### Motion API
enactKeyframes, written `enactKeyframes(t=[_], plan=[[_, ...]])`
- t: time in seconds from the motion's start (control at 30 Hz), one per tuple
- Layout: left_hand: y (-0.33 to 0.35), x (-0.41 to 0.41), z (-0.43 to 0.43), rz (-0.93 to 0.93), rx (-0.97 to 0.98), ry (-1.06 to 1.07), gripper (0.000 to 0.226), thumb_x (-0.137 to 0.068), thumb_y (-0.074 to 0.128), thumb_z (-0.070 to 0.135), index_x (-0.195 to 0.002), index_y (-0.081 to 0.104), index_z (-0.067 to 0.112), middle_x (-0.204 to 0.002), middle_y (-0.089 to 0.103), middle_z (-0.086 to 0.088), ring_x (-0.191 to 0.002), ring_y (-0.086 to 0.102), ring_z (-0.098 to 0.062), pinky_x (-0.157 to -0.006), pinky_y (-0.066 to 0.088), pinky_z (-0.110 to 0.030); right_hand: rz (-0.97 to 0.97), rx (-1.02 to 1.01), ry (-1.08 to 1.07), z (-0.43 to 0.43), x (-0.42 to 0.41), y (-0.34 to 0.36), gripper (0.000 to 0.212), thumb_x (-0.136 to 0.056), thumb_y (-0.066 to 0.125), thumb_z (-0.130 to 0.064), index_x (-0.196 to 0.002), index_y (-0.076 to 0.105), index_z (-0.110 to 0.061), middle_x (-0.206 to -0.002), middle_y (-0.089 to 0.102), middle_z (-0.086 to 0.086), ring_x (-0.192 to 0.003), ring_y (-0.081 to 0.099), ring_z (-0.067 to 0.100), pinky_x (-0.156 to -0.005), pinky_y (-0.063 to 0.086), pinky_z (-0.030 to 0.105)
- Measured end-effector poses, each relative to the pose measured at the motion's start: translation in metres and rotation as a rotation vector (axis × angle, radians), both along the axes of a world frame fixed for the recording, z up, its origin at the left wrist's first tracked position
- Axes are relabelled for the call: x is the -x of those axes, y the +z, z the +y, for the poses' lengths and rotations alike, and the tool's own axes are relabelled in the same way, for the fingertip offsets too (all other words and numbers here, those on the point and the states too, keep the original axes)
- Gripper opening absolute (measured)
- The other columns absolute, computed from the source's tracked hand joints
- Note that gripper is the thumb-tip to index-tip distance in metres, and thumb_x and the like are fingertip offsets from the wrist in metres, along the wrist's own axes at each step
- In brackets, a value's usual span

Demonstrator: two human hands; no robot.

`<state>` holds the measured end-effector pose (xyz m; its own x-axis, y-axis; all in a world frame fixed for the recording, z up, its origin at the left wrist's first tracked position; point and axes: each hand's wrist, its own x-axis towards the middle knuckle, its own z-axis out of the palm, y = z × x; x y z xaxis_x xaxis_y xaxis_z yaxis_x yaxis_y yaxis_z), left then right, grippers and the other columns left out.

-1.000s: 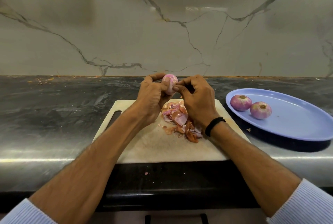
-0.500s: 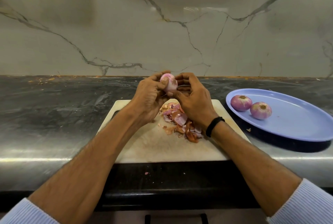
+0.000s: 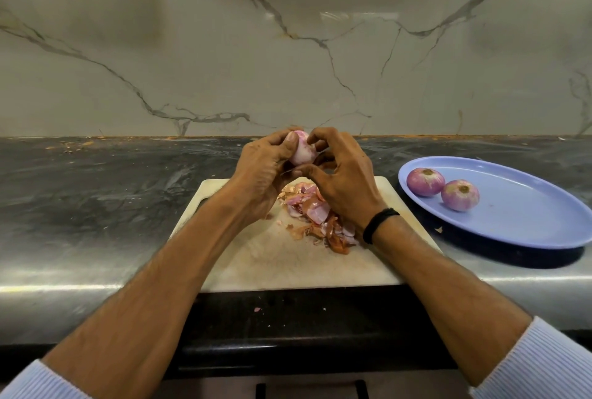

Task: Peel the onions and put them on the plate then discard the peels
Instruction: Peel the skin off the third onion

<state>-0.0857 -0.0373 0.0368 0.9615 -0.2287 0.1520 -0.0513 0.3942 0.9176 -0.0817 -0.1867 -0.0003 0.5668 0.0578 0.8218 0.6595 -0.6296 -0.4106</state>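
The left hand (image 3: pixel 262 171) grips a small pink onion (image 3: pixel 301 150) from the left, w/ the thumb curled on its top. The right hand (image 3: pixel 342 180) holds the same onion from the right, fingers bent round it & thumb tucked under. Can't tell if it's pinching a bit of skin too. The onion is up in the air, not touching anything but the hands. A black band (image 3: pixel 379 224) is on the right wrist.

Right under the hands is a heap of peels (image 3: pixel 315 216), pink & brown, on a pale board (image 3: pixel 256 264). The board lies on a dark counter (image 3: pixel 96 193).

To the right, just beside the board, sits a blue plate (image 3: pixel 528 216). 2 peeled onions are on its left part, side by side: the far onion (image 3: pixel 425 182) & the near onion (image 3: pixel 460 195).
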Motion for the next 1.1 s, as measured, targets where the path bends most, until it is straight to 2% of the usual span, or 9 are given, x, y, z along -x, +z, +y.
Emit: enactKeyframes(t=[0.23,0.33,0.47,0.53,0.63,0.77,0.87,0.97,1.1], plan=[[-0.0022,-0.0007,0.0007,-0.009,-0.023,0.015,0.032,-0.101,0.054,0.018,-0.128,0.064,0.003,-0.121,0.068,-0.021,-0.091,0.072,-0.022,-0.064,0.058,-0.025,-0.026,0.047,-0.005,-0.0006,-0.0020,-0.0017,0.037,-0.086,0.073,-0.031,-0.115,0.057,-0.014,-0.101,0.058,0.006,-0.085,0.060,0.017,-0.072,0.057,0.032],[-0.0043,0.0001,-0.0007,-0.012,-0.058,0.021,0.031,-0.101,0.053,0.018,-0.126,0.065,0.002,-0.117,0.070,-0.019,-0.085,0.072,-0.018,-0.065,0.058,-0.025,-0.029,0.105,-0.031,-0.0024,-0.0026,-0.0018,0.034,-0.088,0.070,-0.031,-0.115,0.058,-0.014,-0.098,0.057,0.005,-0.083,0.056,0.017,-0.071,0.055,0.033],[-0.0031,0.0006,-0.0011,-0.028,-0.056,0.007,0.034,-0.102,0.053,0.021,-0.126,0.064,-0.001,-0.112,0.071,-0.018,-0.081,0.071,-0.016,-0.069,0.059,-0.025,-0.094,0.125,-0.082,-0.0012,-0.0017,-0.0054,0.021,-0.090,0.069,-0.027,-0.091,0.058,-0.010,-0.091,0.049,0.001,-0.076,0.043,0.009,-0.064,0.038,0.010],[-0.0007,0.0016,-0.0009,-0.024,-0.025,-0.005,0.034,-0.102,0.052,0.021,-0.124,0.064,-0.003,-0.109,0.071,-0.019,-0.075,0.070,-0.015,-0.070,0.060,-0.026,-0.105,0.108,-0.096,0.0010,-0.0013,-0.0057,0.024,-0.089,0.071,-0.026,-0.085,0.056,-0.008,-0.089,0.049,0.001,-0.075,0.041,0.008,-0.063,0.035,0.010],[0.0019,0.0031,0.0011,-0.013,0.011,-0.010,0.032,-0.103,0.051,0.021,-0.118,0.065,-0.002,-0.105,0.072,-0.020,-0.077,0.070,-0.019,-0.067,0.060,-0.026,-0.096,0.052,-0.080,0.0036,-0.0008,-0.0027,0.033,-0.085,0.074,-0.034,-0.084,0.054,-0.009,-0.087,0.050,0.001,-0.075,0.044,0.010,-0.063,0.041,0.014],[0.0027,0.0039,0.0016,0.011,0.033,-0.018,0.033,-0.104,0.050,0.023,-0.119,0.065,-0.002,-0.107,0.071,-0.020,-0.078,0.071,-0.018,-0.061,0.056,-0.023,-0.057,0.000,-0.038,0.0043,0.0014,-0.0003,0.039,-0.084,0.073,-0.040,-0.097,0.053,-0.009,-0.095,0.055,0.005,-0.080,0.056,0.019,-0.067,0.053,0.036],[0.0033,0.0036,0.0015,0.018,0.062,-0.033,0.031,-0.105,0.049,0.021,-0.115,0.066,-0.001,-0.112,0.070,-0.024,-0.084,0.071,-0.022,-0.064,0.058,-0.024,-0.062,-0.003,-0.040,0.0043,0.0008,-0.0010,0.039,-0.084,0.073,-0.039,-0.103,0.055,-0.010,-0.099,0.057,0.005,-0.083,0.058,0.020,-0.071,0.054,0.039],[0.0020,0.0019,0.0008,0.025,0.086,-0.024,0.031,-0.105,0.047,0.018,-0.123,0.063,-0.002,-0.120,0.067,-0.026,-0.098,0.069,-0.029,-0.071,0.060,-0.028,-0.062,-0.010,-0.056,0.0047,-0.0005,-0.0019,0.041,-0.083,0.074,-0.037,-0.107,0.058,-0.008,-0.102,0.057,0.005,-0.087,0.058,0.017,-0.075,0.054,0.032],[-0.0007,-0.0020,-0.0018,0.033,0.098,0.018,0.030,-0.103,0.047,0.008,-0.128,0.061,0.000,-0.125,0.065,-0.024,-0.101,0.069,-0.032,-0.064,0.058,-0.026,-0.094,0.004,-0.108,0.0042,-0.0043,-0.0032,0.038,-0.079,0.080,-0.022,-0.108,0.061,-0.005,-0.103,0.057,0.008,-0.088,0.053,0.011,-0.077,0.046,0.011]])
